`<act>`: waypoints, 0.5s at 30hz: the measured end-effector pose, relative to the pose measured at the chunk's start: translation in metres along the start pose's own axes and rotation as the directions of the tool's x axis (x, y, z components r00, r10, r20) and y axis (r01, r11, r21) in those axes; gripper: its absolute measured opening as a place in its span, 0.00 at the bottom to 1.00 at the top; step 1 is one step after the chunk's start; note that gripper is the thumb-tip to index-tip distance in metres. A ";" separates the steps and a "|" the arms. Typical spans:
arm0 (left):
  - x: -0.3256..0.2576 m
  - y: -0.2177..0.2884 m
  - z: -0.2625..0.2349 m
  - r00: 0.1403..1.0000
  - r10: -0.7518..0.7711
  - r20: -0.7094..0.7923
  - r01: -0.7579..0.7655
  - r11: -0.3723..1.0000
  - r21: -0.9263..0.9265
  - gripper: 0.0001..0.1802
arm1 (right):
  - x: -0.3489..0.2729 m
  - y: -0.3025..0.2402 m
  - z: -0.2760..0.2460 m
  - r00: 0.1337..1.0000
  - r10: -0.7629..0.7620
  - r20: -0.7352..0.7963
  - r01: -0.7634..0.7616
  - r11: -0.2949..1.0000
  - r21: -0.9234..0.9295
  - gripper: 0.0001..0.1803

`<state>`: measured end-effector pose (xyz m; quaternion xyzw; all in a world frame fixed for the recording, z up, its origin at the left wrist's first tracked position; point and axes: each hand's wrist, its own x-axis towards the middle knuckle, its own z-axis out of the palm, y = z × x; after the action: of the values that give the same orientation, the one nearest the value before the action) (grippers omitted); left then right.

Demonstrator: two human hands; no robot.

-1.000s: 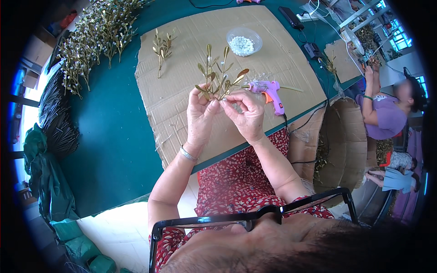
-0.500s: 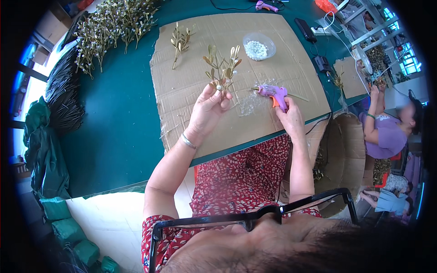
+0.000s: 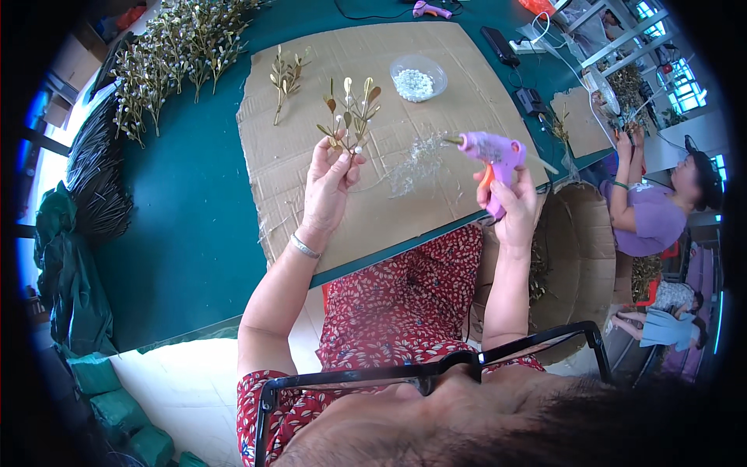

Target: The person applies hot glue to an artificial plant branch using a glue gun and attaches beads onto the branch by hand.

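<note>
Between the thumb and fingers of my left hand [image 3: 330, 184] is an artificial gold-leaf sprig [image 3: 350, 117] with white beads near its stems, held upright above the cardboard sheet [image 3: 311, 226]. My right hand [image 3: 513, 206] grips a purple hot glue gun [image 3: 498, 156] with an orange trigger, raised over the right side of the cardboard. Its nozzle points left toward the sprig, some distance apart from it. Strings of clear dried glue [image 3: 420, 159] lie on the cardboard between my hands. Beyond them stands a clear plastic bowl [image 3: 437, 74] of white beads.
Another gold sprig [image 3: 285, 82] lies at the cardboard's far left. Many beaded sprigs [image 3: 175, 54] and dark stems [image 3: 101, 171] are piled on the green table [image 3: 187, 218]. A second glue gun [image 3: 430, 9] and power adapters [image 3: 499, 47] sit at the back. A co-worker in purple [image 3: 654, 210] is at right.
My right hand has lifted the glue gun off the cardboard, and it now looks larger. The sprig has turned in my left hand. The whole view has shifted slightly.
</note>
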<state>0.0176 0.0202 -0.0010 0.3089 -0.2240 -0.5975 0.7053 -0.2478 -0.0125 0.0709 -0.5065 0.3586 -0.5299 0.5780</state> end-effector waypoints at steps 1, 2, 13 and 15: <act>-0.001 0.001 0.001 1.000 0.023 -0.008 -0.023 0.998 0.051 0.20 | -0.007 -0.001 0.004 0.994 0.078 0.078 -0.091 0.981 0.172 0.19; 0.000 -0.001 0.000 0.999 0.035 -0.008 -0.035 0.998 0.052 0.20 | -0.014 0.010 0.001 0.983 0.147 0.105 -0.167 0.964 0.209 0.22; -0.001 -0.005 -0.001 0.995 0.006 0.097 -0.019 0.992 0.127 0.26 | -0.033 0.019 0.012 0.893 0.322 0.315 -0.432 0.811 0.395 0.20; 0.000 -0.005 0.000 0.994 0.000 0.106 -0.015 0.990 0.143 0.26 | -0.028 0.018 0.012 0.906 0.307 0.291 -0.387 0.880 0.276 0.17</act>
<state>0.0138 0.0200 -0.0041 0.3261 -0.3046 -0.5925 0.6707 -0.2367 0.0165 0.0530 -0.3903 0.2788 -0.4042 0.7788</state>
